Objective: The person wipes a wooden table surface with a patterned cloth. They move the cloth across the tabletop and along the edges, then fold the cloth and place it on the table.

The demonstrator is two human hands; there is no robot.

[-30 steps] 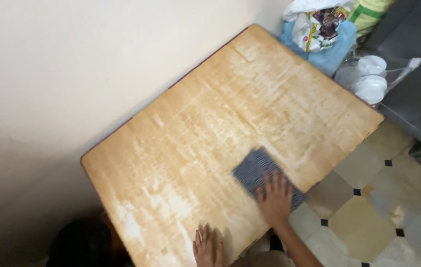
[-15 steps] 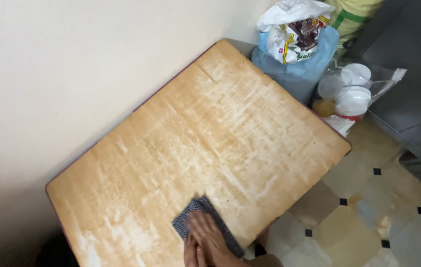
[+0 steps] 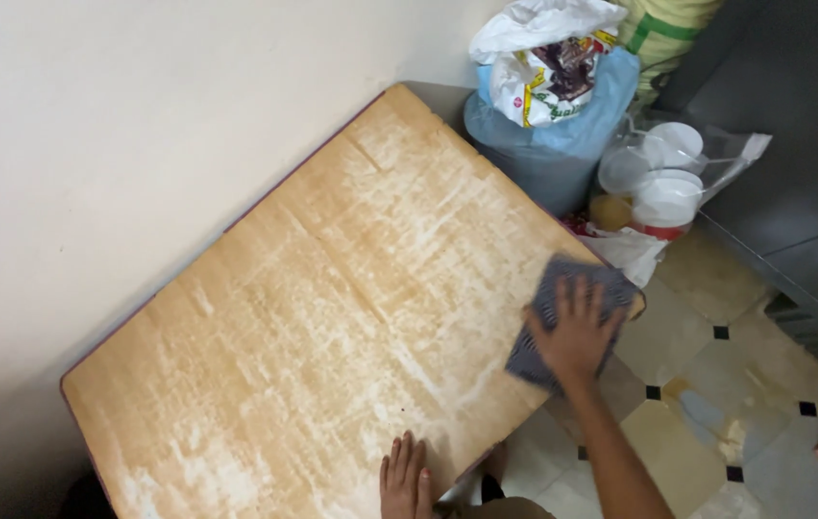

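Head view, looking down on a worn wooden table top (image 3: 332, 317) with pale, streaked patches, set against a cream wall (image 3: 92, 144). Right hand (image 3: 577, 332) lies flat, fingers spread apart, palm pressed on a grey checked cloth (image 3: 548, 332) at the table's right corner; the cloth overhangs the edge slightly there. The hand is not clamped round the cloth, only pressing it down. Left hand (image 3: 404, 478) rests flat on the near edge of the table, fingers together and extended, holding nothing, well apart from the cloth. Beyond the far corner stands a blue bin (image 3: 534, 159) stuffed with a white printed bag (image 3: 548, 58). Just beside it, a clear plastic bag (image 3: 659, 178) holds white lidded containers. Floor (image 3: 707, 384) is beige tile with small black diamond insets.
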